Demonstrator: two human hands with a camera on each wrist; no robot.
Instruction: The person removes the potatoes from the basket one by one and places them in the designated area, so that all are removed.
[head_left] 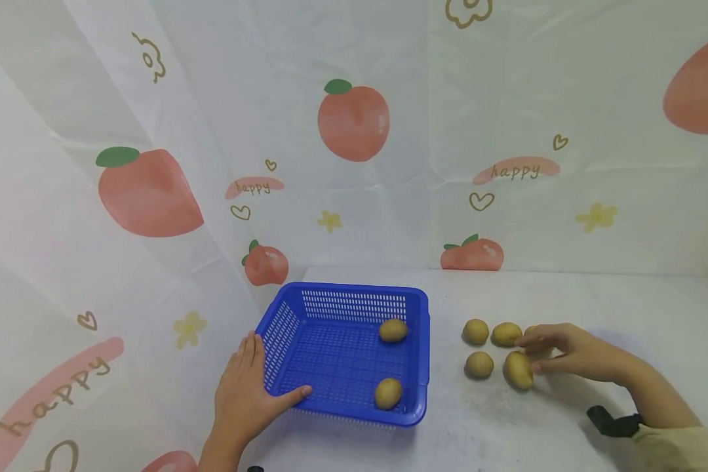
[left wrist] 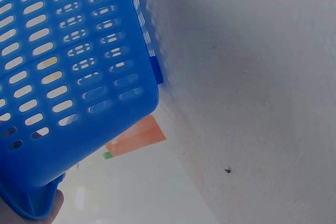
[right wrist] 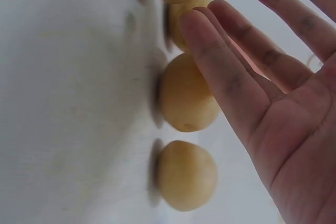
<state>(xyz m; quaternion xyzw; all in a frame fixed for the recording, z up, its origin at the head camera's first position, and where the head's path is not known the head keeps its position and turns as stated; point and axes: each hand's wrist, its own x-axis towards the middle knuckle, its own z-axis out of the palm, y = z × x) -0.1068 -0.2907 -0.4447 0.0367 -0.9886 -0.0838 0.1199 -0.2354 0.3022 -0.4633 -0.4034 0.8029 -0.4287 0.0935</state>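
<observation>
My left hand (head_left: 244,387) rests at the near left corner of a blue plastic basket (head_left: 423,354), its fingers straight along the left side and its thumb across the front rim. Inside the basket one potato (head_left: 393,330) lies toward the back right and another potato (head_left: 388,393) at the front right. My right hand (head_left: 572,353) hovers over loose potatoes right of the basket, fingers spread and holding nothing. Its thumb and fingertips are right at an oblong potato (head_left: 518,370). Behind the fingers, a further potato (head_left: 531,330) is partly hidden. The right wrist view shows the open palm beside several potatoes (right wrist: 187,176).
Beside the basket, three more potatoes lie on the white table (head_left: 460,432): one at the back left (head_left: 476,332), one next to it (head_left: 507,334) and one nearer (head_left: 479,364). A white curtain (head_left: 389,210) printed with fruit hangs behind and at the left.
</observation>
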